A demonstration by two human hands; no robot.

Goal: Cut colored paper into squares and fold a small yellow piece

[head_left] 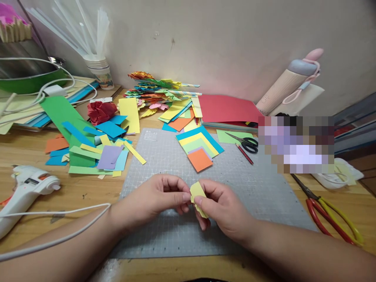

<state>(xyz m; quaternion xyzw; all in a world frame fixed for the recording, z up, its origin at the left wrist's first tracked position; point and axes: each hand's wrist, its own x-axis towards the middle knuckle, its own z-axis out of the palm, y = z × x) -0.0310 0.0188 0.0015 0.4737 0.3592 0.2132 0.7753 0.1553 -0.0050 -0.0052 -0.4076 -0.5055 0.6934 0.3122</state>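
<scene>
A small piece of folded pale yellow paper (198,192) is pinched in my right hand (221,203), thumb in front and fingers behind. My left hand (167,194) meets its left edge, with thumb and index finger pressed together there. Both hands are over the grey cutting mat (252,235). Just beyond them on the mat lies a fanned stack of squares, with a blue sheet (216,144) at the bottom and an orange square (200,159) on top.
Black scissors (248,144) and a dark red pencil (245,154) lie right of the stack. Large red-and-yellow-handled scissors (329,213) are at the right. Paper scraps (110,156) and a white glue gun (32,184) with its cord occupy the left.
</scene>
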